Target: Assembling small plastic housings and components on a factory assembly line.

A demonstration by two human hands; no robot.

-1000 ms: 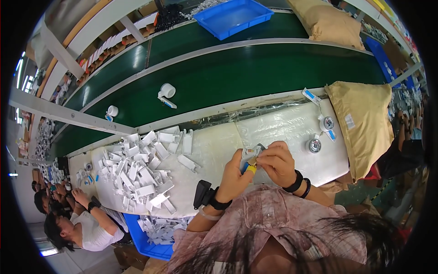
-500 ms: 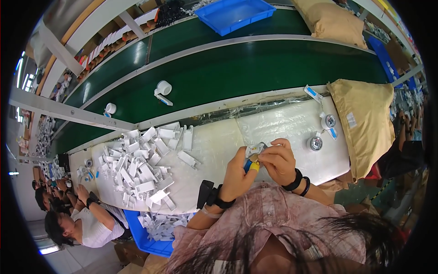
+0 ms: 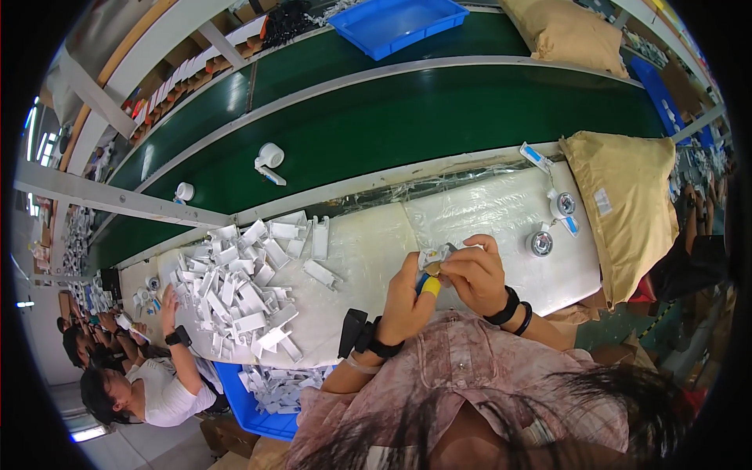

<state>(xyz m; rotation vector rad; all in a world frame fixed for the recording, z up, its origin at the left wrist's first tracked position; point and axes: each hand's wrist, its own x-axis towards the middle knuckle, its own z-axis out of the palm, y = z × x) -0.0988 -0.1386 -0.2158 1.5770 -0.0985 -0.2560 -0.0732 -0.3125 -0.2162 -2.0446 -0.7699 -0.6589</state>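
Over the near edge of the padded bench, my left hand (image 3: 410, 301) is closed around a yellow-and-blue piece (image 3: 428, 285), which looks like a tool handle, mostly hidden by the fingers. A small white part (image 3: 430, 256) shows at its fingertips. My right hand (image 3: 478, 274) meets it there, its thumb and fingers pinched on the part's right side; the exact grip is hidden. Right of my hands lie two round white-and-silver units (image 3: 540, 244), (image 3: 563, 205), with blue-marked white pieces (image 3: 536, 157) nearby. A heap of white plastic housings (image 3: 243, 290) spreads to the left.
A blue bin (image 3: 270, 425) of white parts stands below the bench's left edge. Beyond runs a green conveyor belt (image 3: 407, 117) carrying white round pieces (image 3: 270, 155); farther back sits a blue tray (image 3: 399, 27). A brown paper sack (image 3: 619, 211) bounds the right side. A co-worker's hand (image 3: 168, 311) is near the heap.
My hands stay together, nearly in place, with only slight finger movement. The co-worker's hand has risen toward the heap's left edge. White pieces on the belt have shifted slightly left.
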